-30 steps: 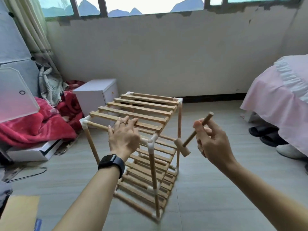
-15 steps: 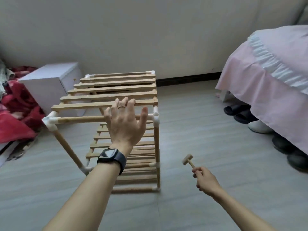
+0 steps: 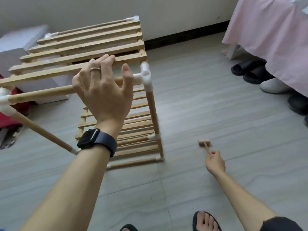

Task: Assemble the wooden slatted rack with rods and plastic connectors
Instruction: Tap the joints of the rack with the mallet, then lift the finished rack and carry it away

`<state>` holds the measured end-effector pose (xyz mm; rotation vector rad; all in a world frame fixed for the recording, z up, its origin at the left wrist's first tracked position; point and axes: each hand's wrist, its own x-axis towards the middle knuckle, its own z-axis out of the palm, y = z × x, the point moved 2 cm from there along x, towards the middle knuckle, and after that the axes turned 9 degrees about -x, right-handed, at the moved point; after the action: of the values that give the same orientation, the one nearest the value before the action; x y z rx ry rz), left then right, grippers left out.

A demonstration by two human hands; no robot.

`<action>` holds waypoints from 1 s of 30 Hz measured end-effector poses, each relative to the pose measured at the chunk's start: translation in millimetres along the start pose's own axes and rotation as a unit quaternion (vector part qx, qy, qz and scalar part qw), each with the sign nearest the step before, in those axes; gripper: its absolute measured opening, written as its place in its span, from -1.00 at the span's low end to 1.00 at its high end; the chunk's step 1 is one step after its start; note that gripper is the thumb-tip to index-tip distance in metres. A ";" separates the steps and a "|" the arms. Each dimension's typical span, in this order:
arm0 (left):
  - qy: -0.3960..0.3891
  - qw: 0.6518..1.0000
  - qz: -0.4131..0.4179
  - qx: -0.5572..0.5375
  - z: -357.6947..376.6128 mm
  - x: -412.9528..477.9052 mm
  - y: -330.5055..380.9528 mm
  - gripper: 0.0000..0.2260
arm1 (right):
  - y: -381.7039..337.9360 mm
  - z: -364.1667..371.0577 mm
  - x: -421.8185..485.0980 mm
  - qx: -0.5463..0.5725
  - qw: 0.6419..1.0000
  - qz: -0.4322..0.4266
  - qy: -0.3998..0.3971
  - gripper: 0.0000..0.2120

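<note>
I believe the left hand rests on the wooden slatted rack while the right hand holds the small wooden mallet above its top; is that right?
Not quite: in the head view the right hand holds the small wooden mallet low near the grey floor, beside the base of the wooden slatted rack.

I count one rack point(image 3: 86, 47), far and to the left, with five slats point(image 3: 80, 55) on its top tier and four white connectors point(image 3: 145, 75) at that tier's corners; the lower slats are too blurred to count. One mallet point(image 3: 204, 143) at near right. Two hands: left hand point(image 3: 105, 94) and right hand point(image 3: 215, 161). One watch point(image 3: 93, 140), one ring point(image 3: 95, 69). One white cabinet point(image 3: 15, 52) far left, one bed point(image 3: 266, 39) far right, two black slippers point(image 3: 245, 69) and one white shoe point(image 3: 273, 86).
</note>
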<state>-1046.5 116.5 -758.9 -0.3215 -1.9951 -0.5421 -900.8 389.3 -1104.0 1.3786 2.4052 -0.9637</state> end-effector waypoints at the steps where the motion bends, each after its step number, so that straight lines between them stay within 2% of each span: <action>1: 0.003 1.000 -0.002 -0.001 3.6 1.3 1.4 -0.53 | 1.7 3.2 1.6 -0.012 1.000 0.008 -0.003 -0.67; 4: -0.004 1.000 -0.013 -0.007 10.7 3.9 4.4 -0.57 | 7.1 7.5 0.0 -0.066 0.997 0.022 -0.023 -0.56; 9: -0.029 0.999 -0.021 -0.006 9.1 5.0 5.7 -0.55 | 8.1 1.4 -21.5 -0.110 0.993 0.020 -0.024 -0.55; 11: -0.062 0.998 -0.021 -0.008 4.5 5.7 5.4 -0.51 | -0.7 -2.5 -35.0 -0.106 0.994 -0.016 -0.032 -0.52; 14: -0.156 0.987 -0.021 -0.016 -5.2 7.4 3.2 -0.44 | -27.5 -13.5 -63.2 -0.062 0.993 -0.089 -0.046 -0.51; 17: -0.230 0.970 0.015 -0.074 -23.2 11.6 -7.0 -0.45 | -69.0 -32.6 -102.5 -0.011 0.984 -0.173 -0.046 -0.54; 20: -0.208 0.967 0.035 -0.145 -54.0 6.5 -31.8 -0.55 | -106.7 -47.8 -136.0 0.046 0.967 -0.247 -0.043 -0.55; 23: -0.143 0.977 -0.034 -0.156 -86.9 -15.3 -69.6 -0.58 | -138.0 -55.8 -157.5 0.084 0.949 -0.301 -0.045 -0.55; 26: -0.096 0.972 -0.164 -0.138 -107.8 -48.3 -110.5 -0.62 | -158.1 -56.9 -166.2 0.097 0.939 -0.325 -0.050 -0.50; 28: -0.095 0.946 -0.284 -0.122 -114.5 -67.4 -138.3 -0.63 | -167.9 -55.6 -168.2 0.094 0.935 -0.336 -0.054 -0.43; 30: -0.119 0.902 -0.400 -0.111 -113.8 -80.7 -165.6 -0.57 | -175.3 -51.6 -167.7 0.085 0.936 -0.335 -0.065 -0.37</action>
<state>-995.4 -83.5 -824.5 0.3482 -2.2672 -1.3046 -948.1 243.9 -908.7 0.4764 2.7797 -1.3833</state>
